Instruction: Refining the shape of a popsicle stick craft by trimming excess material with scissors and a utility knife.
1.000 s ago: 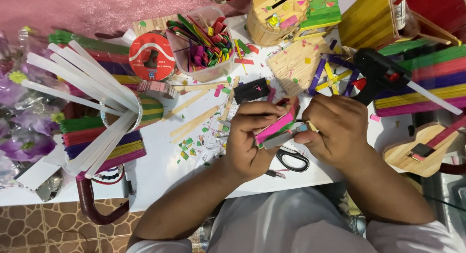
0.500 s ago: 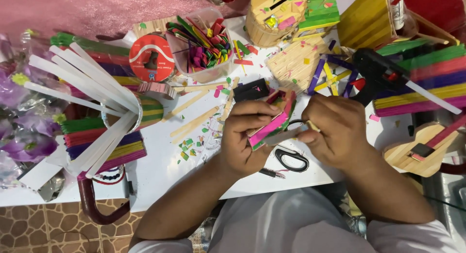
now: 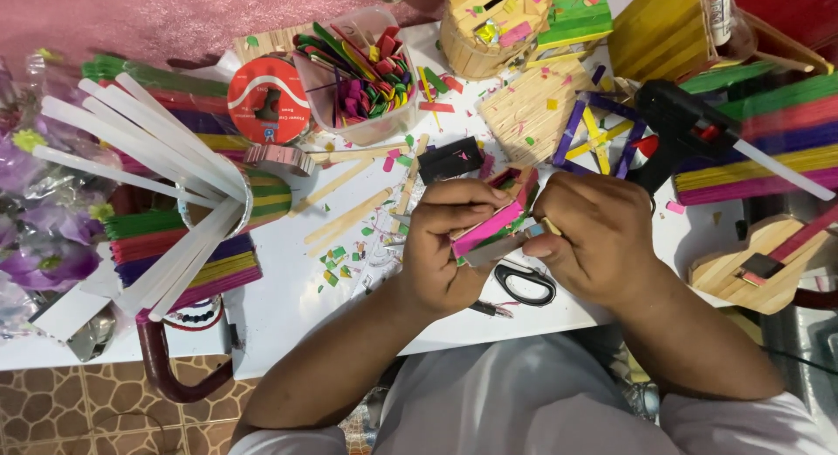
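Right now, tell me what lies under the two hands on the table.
Under the left hand and right hand, black-handled scissors lie on the white table; their blades are covered by the hands and the pink stick piece they hold.

Two hands, left (image 3: 449, 246) and right (image 3: 594, 237), one pair of black-handled scissors (image 3: 524, 285), one black glue gun (image 3: 676, 123), one red tape roll (image 3: 266, 102), one clear tub of coloured stick pieces (image 3: 362, 75), one white table (image 3: 288, 307)
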